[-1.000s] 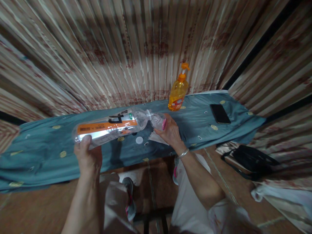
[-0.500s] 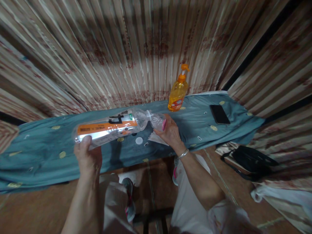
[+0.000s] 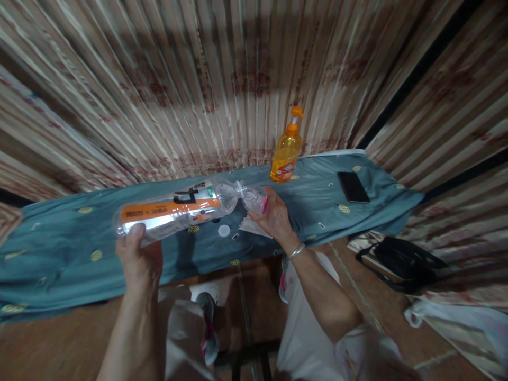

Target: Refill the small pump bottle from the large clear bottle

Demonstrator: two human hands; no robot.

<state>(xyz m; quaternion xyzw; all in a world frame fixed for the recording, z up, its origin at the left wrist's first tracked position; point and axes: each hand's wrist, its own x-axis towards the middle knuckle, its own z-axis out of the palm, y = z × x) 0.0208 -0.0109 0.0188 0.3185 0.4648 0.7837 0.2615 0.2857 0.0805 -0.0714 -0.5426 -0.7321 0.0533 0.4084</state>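
My left hand is closed around the base end of a large clear plastic bottle with an orange and silver label. The bottle lies nearly level above the cloth, its neck pointing right. Mouth to mouth with it is a small clear bottle with a pink patch at its far end. My right hand is closed on that small bottle. A white bottle cap lies on the cloth below the necks. Beneath my right hand rests a pale piece of paper or tissue.
A pump bottle of orange liquid stands at the back of the table with its green-blue cloth. To its right lies a black phone. A black bag sits at lower right. Pleated curtains close in behind and at the sides.
Both hands still hold the two bottles neck to neck. The whole view has shifted slightly, and everything sits a little further left; nothing was let go.
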